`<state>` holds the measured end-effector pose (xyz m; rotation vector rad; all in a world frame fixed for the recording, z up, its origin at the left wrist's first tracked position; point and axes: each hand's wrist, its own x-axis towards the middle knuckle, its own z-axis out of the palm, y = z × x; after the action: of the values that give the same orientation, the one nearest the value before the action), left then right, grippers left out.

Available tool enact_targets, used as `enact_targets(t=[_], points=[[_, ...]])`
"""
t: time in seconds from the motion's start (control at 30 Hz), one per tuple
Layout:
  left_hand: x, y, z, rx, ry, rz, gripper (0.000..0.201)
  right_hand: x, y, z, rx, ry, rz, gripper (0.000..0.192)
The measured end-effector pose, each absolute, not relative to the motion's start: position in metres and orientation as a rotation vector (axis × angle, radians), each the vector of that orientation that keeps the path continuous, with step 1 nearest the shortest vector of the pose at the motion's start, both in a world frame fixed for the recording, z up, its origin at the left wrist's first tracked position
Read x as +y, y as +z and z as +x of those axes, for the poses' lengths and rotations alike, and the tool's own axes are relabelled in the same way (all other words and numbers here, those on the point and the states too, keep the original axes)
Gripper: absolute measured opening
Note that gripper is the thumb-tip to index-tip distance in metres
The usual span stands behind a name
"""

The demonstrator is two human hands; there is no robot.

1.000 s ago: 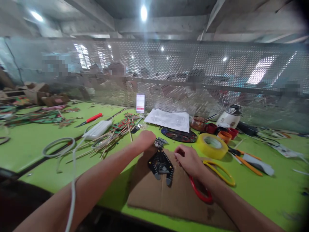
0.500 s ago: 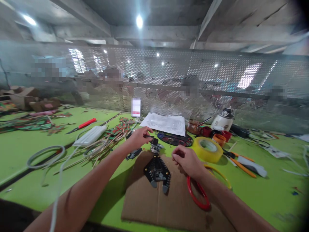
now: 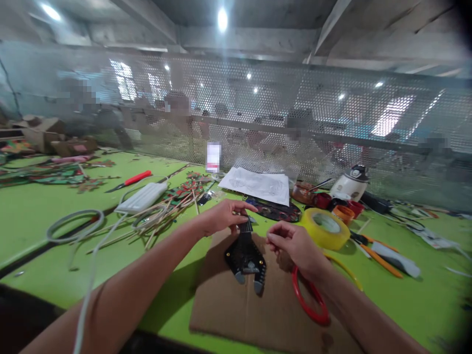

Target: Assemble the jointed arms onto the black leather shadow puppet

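My left hand [image 3: 230, 217] has its fingers closed on a black ridged strip [image 3: 245, 226], held over the upper end of a black flat piece. This black flat piece [image 3: 246, 258] has gold studs and two grey-tipped points, and lies on a cardboard sheet [image 3: 221, 307]. Just right of it, my right hand [image 3: 291, 241] is pinched closed; whatever its fingertips hold, if anything, cannot be made out. Below my right wrist are a red loop handle [image 3: 309, 302] and a yellow loop [image 3: 346, 270], partly covered by the forearm.
Yellow tape roll [image 3: 308, 228], paint pots [image 3: 342, 214] and orange-handled pliers [image 3: 383, 258] lie right. Behind are a paint palette [image 3: 276, 209], paper [image 3: 258, 184] and phone [image 3: 213, 156]. Left are a red-handled knife [image 3: 136, 178], white power strip [image 3: 142, 197], sticks [image 3: 129, 228] and cable [image 3: 86, 295].
My left hand has come down and toward me, bringing the ridged strip over the black piece's upper end. My right hand stays pinched beside it. The view has shifted slightly.
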<state>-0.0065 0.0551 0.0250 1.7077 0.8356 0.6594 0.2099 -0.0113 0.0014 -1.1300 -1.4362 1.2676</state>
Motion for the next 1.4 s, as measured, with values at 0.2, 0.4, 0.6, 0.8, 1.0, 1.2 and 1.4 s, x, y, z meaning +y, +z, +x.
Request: enact_targets(t=[0.2, 0.4, 0.6, 0.8, 1.0, 1.2, 1.4], points=[[0.047, 0.018, 0.006, 0.760, 0.592, 1.719, 0.053, -0.014, 0.003, 0.210, -1.529, 1.127, -1.115, 0.023], [0.038, 0.013, 0.018, 0.653, 0.587, 1.641, 0.061, -0.014, 0.003, 0.209, -1.517, 1.081, -1.125, 0.022], [0.024, 0.021, 0.026, 0.705, 0.649, 1.616, 0.062, -0.015, 0.007, 0.211, -1.416, 1.161, -1.140, 0.022], [0.024, 0.020, 0.028, 0.764, 0.727, 1.574, 0.066, -0.014, 0.005, 0.211, -1.394, 1.213, -1.129, 0.026], [0.029, 0.014, 0.030, 0.832, 0.768, 1.417, 0.041, -0.013, 0.000, 0.211, -1.420, 1.115, -1.152, 0.027], [0.029, 0.009, 0.032, 0.875, 0.767, 1.330, 0.030, -0.011, 0.003, 0.211, -1.474, 1.056, -1.189, 0.025], [0.029, 0.005, 0.035, 0.899, 0.797, 1.345, 0.024, -0.013, 0.001, 0.209, -1.584, 0.833, -1.302, 0.018]])
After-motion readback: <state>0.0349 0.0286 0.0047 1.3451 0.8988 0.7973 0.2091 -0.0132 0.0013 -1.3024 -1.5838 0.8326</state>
